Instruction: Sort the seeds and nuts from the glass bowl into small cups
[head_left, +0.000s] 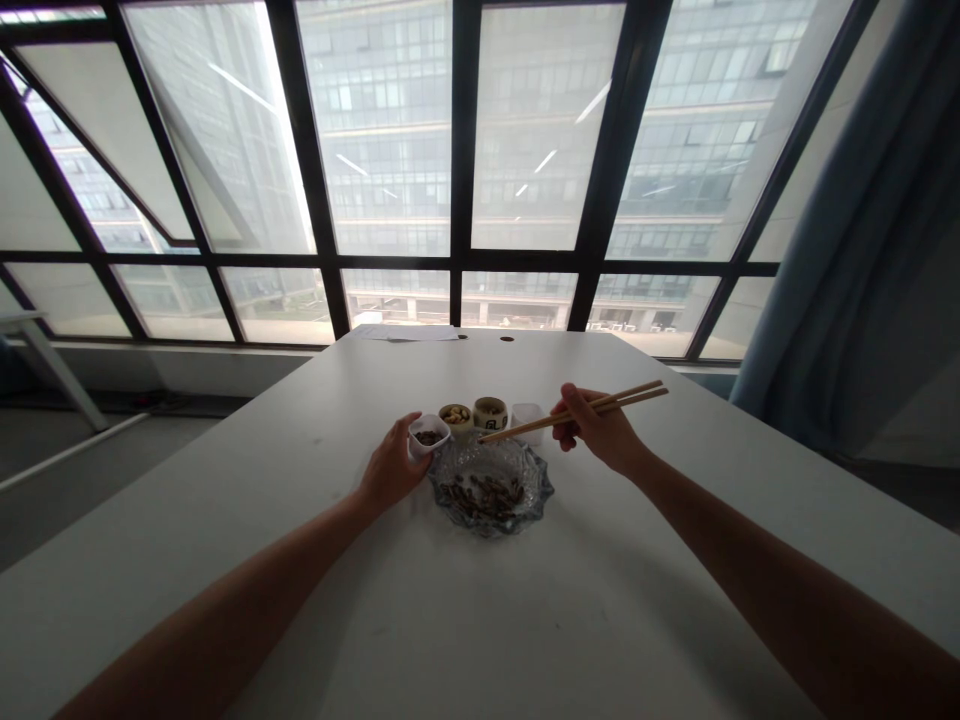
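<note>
My left hand (394, 466) holds a small white cup (429, 437) with dark bits inside, at the upper left rim of a clear glass bowl (534, 485). Dark, elongated pieces (487, 497) lie in the bowl. My right hand (595, 428) is closed round a pair of wooden chopsticks (615, 400). Their tips are over the bowl's far side, with a tiny dark speck at them. Behind the bowl stand a cup of pale pieces (455, 417), a patterned cup (490, 414) and a whitish cup (527, 422), which is partly behind the chopsticks.
The white table (480, 620) reaches to the windows. White papers (409, 333) lie at its far edge, near two dark round spots. A blue curtain (832, 220) hangs at the right. A white table frame (64, 375) stands at the left.
</note>
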